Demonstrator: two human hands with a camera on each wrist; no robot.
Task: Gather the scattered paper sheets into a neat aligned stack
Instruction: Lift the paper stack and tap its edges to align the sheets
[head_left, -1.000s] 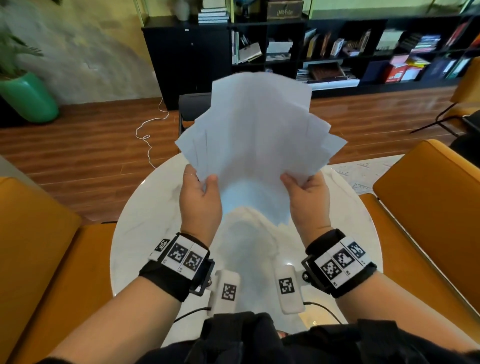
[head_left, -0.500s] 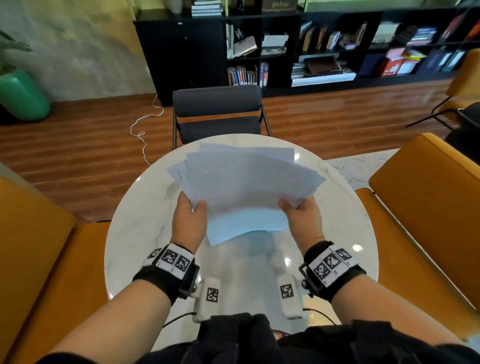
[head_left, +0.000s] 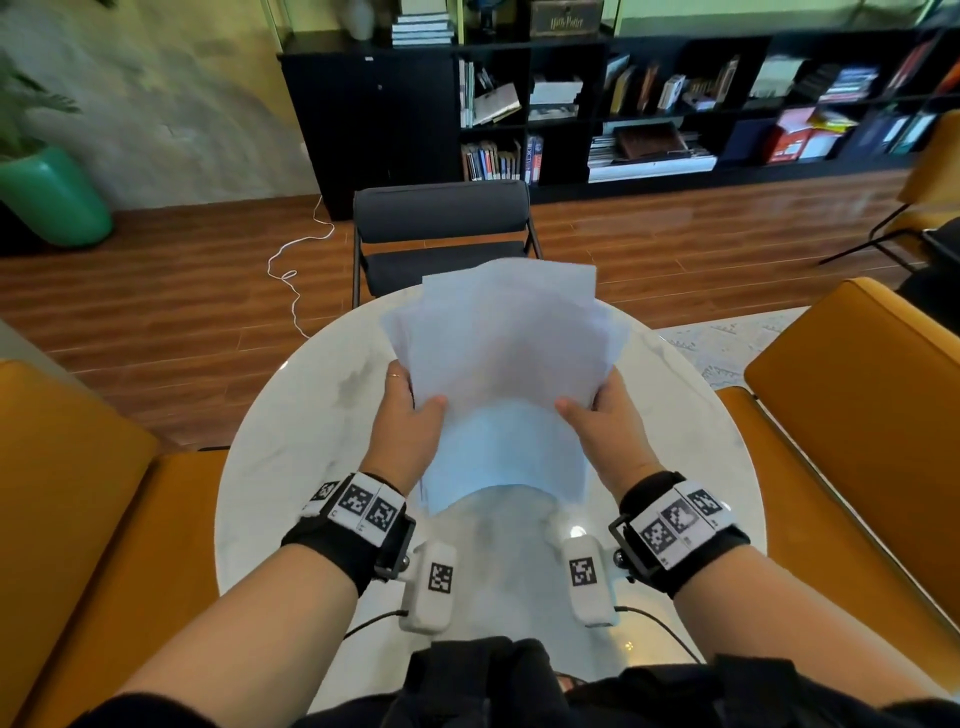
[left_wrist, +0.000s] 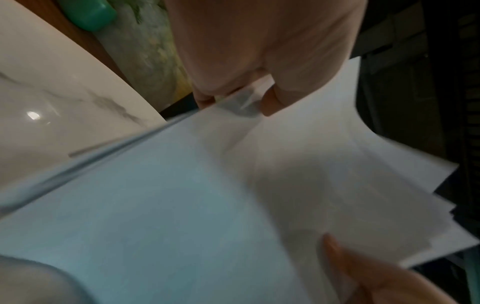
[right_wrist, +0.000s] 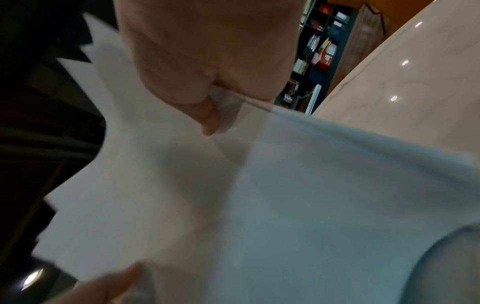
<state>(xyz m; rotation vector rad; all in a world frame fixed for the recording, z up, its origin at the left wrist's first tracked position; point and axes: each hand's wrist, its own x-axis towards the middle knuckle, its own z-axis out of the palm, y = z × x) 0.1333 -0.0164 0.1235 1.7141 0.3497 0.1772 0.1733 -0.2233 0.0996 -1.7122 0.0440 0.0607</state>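
Note:
A loose bundle of white paper sheets (head_left: 506, 364) stands tilted above the round marble table (head_left: 291, 457), its lower edge near the tabletop. The far corners are staggered and fanned. My left hand (head_left: 408, 410) pinches the bundle's left side, thumb on the near face and fingers behind. My right hand (head_left: 597, 410) pinches the right side the same way. In the left wrist view my left hand (left_wrist: 249, 98) grips the sheets (left_wrist: 233, 195) at their edge. The right wrist view shows my right hand (right_wrist: 215, 107) clamped on the sheets (right_wrist: 233, 195).
A dark grey chair (head_left: 441, 228) stands across the table. Mustard-yellow seats sit on the left (head_left: 67, 493) and right (head_left: 857, 415). A black bookshelf (head_left: 623, 104) lines the far wall, with a green planter (head_left: 52, 197) at the left and a white cord (head_left: 296, 270) on the wooden floor.
The bundle came down from chest height towards the table, lay flatter half a second ago, and now stands more upright with its sheets closer together. Both hands kept their grip.

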